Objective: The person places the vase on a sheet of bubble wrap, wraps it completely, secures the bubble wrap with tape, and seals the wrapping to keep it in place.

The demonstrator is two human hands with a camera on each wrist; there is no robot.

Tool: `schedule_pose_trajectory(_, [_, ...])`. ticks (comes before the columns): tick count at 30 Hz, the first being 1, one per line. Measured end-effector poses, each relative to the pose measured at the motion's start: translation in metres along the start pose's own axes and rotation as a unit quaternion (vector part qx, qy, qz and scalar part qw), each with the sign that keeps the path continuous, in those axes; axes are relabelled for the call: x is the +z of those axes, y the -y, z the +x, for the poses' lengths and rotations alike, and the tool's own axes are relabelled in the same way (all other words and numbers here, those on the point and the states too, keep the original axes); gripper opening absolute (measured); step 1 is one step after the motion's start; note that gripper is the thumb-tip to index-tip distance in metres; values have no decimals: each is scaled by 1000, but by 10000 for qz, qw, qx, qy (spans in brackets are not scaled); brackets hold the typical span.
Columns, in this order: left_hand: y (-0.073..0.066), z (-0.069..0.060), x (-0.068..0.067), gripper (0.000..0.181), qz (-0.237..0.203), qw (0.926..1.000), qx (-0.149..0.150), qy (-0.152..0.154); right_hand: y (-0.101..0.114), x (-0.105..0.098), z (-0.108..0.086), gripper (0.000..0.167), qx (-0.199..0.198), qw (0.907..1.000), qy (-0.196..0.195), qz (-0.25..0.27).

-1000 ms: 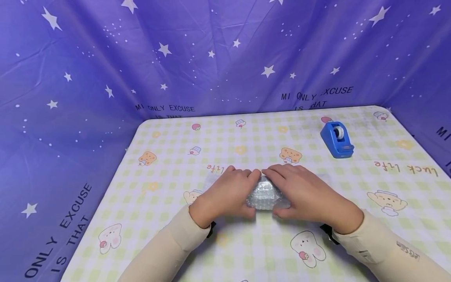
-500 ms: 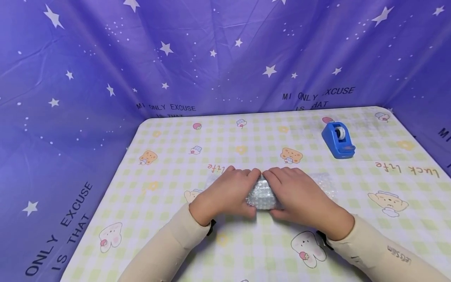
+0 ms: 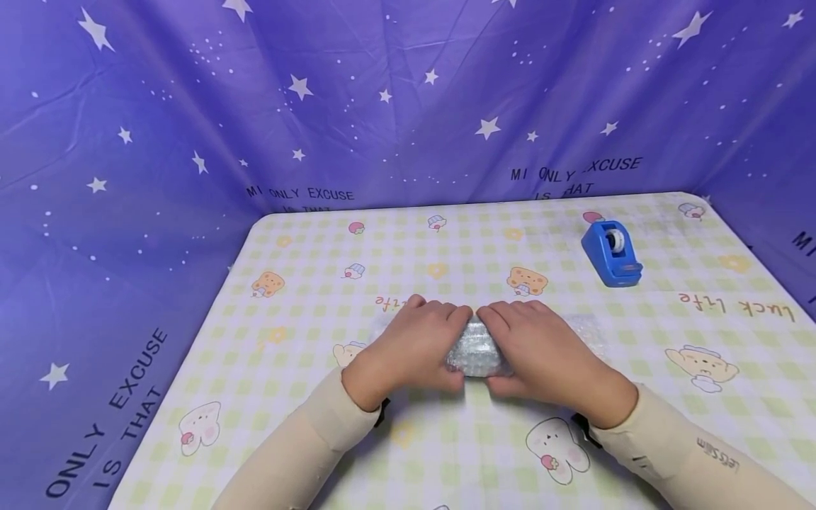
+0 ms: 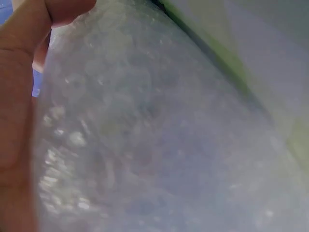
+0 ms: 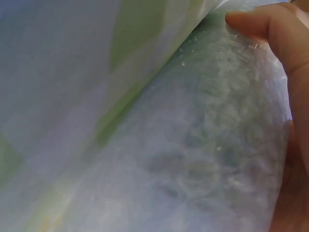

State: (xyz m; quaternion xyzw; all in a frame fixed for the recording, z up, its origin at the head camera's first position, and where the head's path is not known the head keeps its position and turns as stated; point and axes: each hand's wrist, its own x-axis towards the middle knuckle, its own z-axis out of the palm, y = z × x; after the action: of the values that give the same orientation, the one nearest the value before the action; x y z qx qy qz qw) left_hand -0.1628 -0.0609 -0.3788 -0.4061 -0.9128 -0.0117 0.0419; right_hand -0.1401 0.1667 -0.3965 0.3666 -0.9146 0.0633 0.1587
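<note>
A roll of clear bubble wrap (image 3: 477, 348) lies crosswise on the table in the head view, its ends reaching out past both hands. My left hand (image 3: 417, 347) grips its left part, fingers over the far side and thumb on the near side. From the other side my right hand (image 3: 535, 350) holds it the same way, and a short stretch of wrap shows between the two. Close up, the bubble wrap (image 4: 145, 125) fills most of the left wrist view. Whether anything sits inside the roll cannot be made out.
A blue tape dispenser (image 3: 612, 255) with a roll of tape stands at the back right. The table (image 3: 306, 312) wears a green-checked cloth with cartoon prints. Behind it hangs a purple curtain (image 3: 357, 92) with white stars.
My right hand has shifted slightly to the left along the bubble wrap and settled. The left hand keeps its place. The tape dispenser has not been touched.
</note>
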Motion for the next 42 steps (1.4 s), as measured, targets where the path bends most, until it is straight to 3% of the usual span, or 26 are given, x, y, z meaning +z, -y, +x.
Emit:
schedule_pose_trajectory(6, [-3,-2,0,76,477,9987,42,-200,-1,-1,1,91,-23,9999,27,109])
schedule_pose_trajectory(17, [-11,-3,-1,94,768,9963,179,-353,-6,-2,1,92,149,9985,257,453])
schedule_pose_trajectory(32, [-20,-2,3,90,1531,9835,361,-893,-8,-6,2,86,246,9958,402,785])
schedule_pose_trajectory(42, [-23,-3,5,85,1756,9773,338,-1135,-10,-6,1,82,387,9925,499,1044])
